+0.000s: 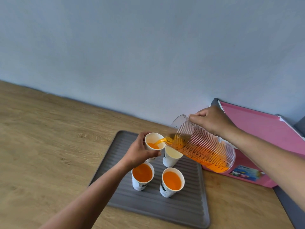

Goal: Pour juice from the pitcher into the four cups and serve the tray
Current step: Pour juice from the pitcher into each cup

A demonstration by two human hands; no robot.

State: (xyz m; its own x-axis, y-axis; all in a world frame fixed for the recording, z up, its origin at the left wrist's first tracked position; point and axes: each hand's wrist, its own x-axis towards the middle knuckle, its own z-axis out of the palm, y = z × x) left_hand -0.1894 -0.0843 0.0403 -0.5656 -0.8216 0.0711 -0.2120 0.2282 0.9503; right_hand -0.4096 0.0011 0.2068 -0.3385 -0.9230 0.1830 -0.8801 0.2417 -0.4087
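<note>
Nearby, pink box [264,129] behind tilted pitcher [203,149].

A plain, home-like room — a wood-grain tabletop [49,129] left of the left hand [140,152] runs to a bare blue-grey wall [148,47]. Just behind the right hand [212,120] sits a pink box [257,128] with a colourful picture label. Under the left hand, a grey ribbed tray [181,210] holds paper cups [171,182].

The pitcher [203,146] was clear, glossy plastic, finely ribbed. Each cup [165,192] looked like matt white paper. The tray [181,210] was matt grey and ridged, perhaps plastic or rubber. The counter [49,129] showed smooth wood grain. At three o'clock, a pink box [264,129] looked like smooth card.
</note>
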